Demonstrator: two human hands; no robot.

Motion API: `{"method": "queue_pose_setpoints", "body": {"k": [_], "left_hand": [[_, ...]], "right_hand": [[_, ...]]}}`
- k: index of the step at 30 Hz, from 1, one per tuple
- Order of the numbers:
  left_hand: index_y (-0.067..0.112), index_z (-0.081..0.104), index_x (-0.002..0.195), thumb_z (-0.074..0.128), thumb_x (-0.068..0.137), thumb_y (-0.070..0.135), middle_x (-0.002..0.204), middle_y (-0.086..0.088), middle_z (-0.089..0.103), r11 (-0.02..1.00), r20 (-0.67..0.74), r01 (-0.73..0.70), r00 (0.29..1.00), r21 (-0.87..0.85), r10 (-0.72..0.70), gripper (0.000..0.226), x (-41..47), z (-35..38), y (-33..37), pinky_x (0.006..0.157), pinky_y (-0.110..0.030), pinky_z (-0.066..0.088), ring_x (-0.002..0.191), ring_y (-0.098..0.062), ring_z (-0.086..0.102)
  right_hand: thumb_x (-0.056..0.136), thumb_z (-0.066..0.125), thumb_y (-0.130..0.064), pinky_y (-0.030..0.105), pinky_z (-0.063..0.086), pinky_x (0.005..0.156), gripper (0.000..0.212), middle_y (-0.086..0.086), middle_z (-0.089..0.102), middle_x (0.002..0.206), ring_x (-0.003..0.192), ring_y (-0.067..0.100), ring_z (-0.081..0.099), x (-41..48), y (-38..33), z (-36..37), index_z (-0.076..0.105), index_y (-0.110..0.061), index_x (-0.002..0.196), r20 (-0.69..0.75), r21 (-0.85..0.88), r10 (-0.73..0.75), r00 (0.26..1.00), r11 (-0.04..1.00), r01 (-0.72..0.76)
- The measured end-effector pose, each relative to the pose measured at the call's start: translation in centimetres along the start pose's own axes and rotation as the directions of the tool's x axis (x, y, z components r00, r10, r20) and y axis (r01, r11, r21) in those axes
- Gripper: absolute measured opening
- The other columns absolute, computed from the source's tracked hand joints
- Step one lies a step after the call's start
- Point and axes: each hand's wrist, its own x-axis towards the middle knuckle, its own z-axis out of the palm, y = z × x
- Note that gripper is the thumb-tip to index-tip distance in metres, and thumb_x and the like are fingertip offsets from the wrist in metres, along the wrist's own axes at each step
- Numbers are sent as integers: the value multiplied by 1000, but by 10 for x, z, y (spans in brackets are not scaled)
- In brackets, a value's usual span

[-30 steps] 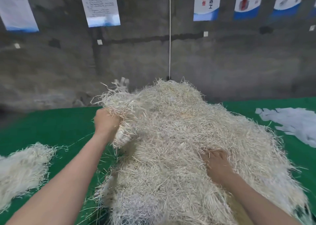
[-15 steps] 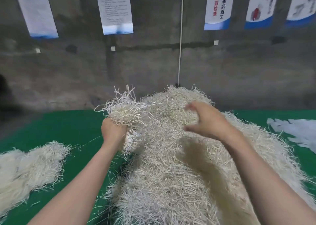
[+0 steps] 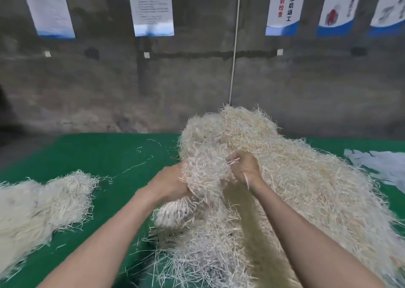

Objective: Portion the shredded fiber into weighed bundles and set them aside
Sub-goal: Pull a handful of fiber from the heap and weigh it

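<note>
A big heap of pale shredded fiber (image 3: 306, 189) covers the middle and right of the green table (image 3: 105, 154). My left hand (image 3: 168, 184) grips a clump of fiber (image 3: 201, 178) at the heap's left flank, with strands hanging below the fist. My right hand (image 3: 243, 167) has its fingers curled into the same clump from the right, pinching strands. A smaller, flatter pile of fiber (image 3: 39, 202) lies apart at the left edge of the table.
A grey concrete wall with hanging printed posters (image 3: 151, 7) rises behind the table. A thin white cord (image 3: 235, 46) runs down the wall to the heap's top. Pale plastic sheeting (image 3: 379, 167) lies at the right. Loose strands dot the green cloth between the piles.
My right hand came down from above the heap and closed on the clump that my left hand holds. The left hand lowered slightly and drew toward the heap.
</note>
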Motion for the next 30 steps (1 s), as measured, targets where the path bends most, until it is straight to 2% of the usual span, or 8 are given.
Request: {"method": "queue_pose_setpoints", "body": {"k": [4, 8, 13, 15, 18, 21, 24, 30], "left_hand": [[18, 56, 102, 52, 86, 7, 91, 3, 64, 980, -105, 191, 977, 56, -185, 20, -2, 16, -40, 75, -35, 58, 80, -16, 65], [15, 53, 119, 59, 82, 6, 93, 4, 66, 1000, -203, 1, 979, 30, 6, 39, 5, 22, -32, 76, -33, 55, 80, -13, 63], [20, 37, 137, 47, 79, -18, 142, -6, 40, 943, -228, -138, 971, -303, 69, 71, -1, 19, -10, 90, -20, 48, 117, -15, 50], [28, 38, 132, 59, 72, -19, 139, 2, 40, 849, -156, -131, 986, -512, 58, 78, -12, 7, -20, 76, -13, 49, 114, -10, 49], [40, 51, 122, 76, 62, 13, 121, 23, 52, 503, -35, -48, 999, -863, 36, 70, -42, -2, -45, 91, -24, 40, 111, 3, 48], [33, 45, 137, 69, 69, 58, 143, 7, 43, 393, 95, 102, 995, -914, -37, 76, -73, 16, -67, 112, -47, 21, 134, -12, 35], [18, 49, 132, 69, 69, 54, 134, -2, 54, 237, 217, 259, 957, -936, -191, 75, -101, 43, -77, 101, -46, 42, 120, -17, 55], [14, 24, 148, 71, 81, 29, 153, 1, 27, 548, 168, 371, 908, -749, -385, 84, -151, 108, -102, 113, -41, 22, 139, -20, 29]], "right_hand": [[89, 59, -9, 26, 51, 76, 19, 1, 65, 100, 83, 15, 61, 3, -4, -24, 61, -14, 106, 10, -283, -56, 998, 958, 56], [81, 64, -47, 39, 41, 98, 68, 2, 34, 149, 130, 20, 39, -25, -31, -2, 35, -37, 141, 408, 278, -85, 909, 960, -34], [48, 70, -75, 48, 26, 110, 132, 6, 7, 158, 143, 31, 17, -64, -36, 46, 1, -28, 151, 534, 263, 109, 838, 921, -288], [54, 78, -60, 50, 34, 108, 127, 16, 24, 153, 135, 35, 35, -69, -33, 53, 5, -22, 150, 465, 388, 171, 868, 843, -374], [58, 79, -48, 57, 44, 98, 121, 24, 35, 144, 126, 39, 46, -75, -33, 56, 7, -13, 149, 336, 490, 271, 902, 768, -413], [46, 76, -58, 57, 33, 107, 134, 23, 26, 149, 134, 39, 35, -98, -29, 70, 5, -10, 149, 342, 519, 285, 895, 737, -433], [60, 64, -62, 44, 33, 106, 114, 11, 23, 153, 137, 32, 31, -137, -14, 91, 9, -17, 150, 393, 303, 256, 883, 871, -387], [82, 70, -28, 26, 37, 89, 42, -5, 35, 146, 109, 10, 52, -194, 53, 97, 43, -45, 110, 389, 42, 169, 906, 979, -201]]}}
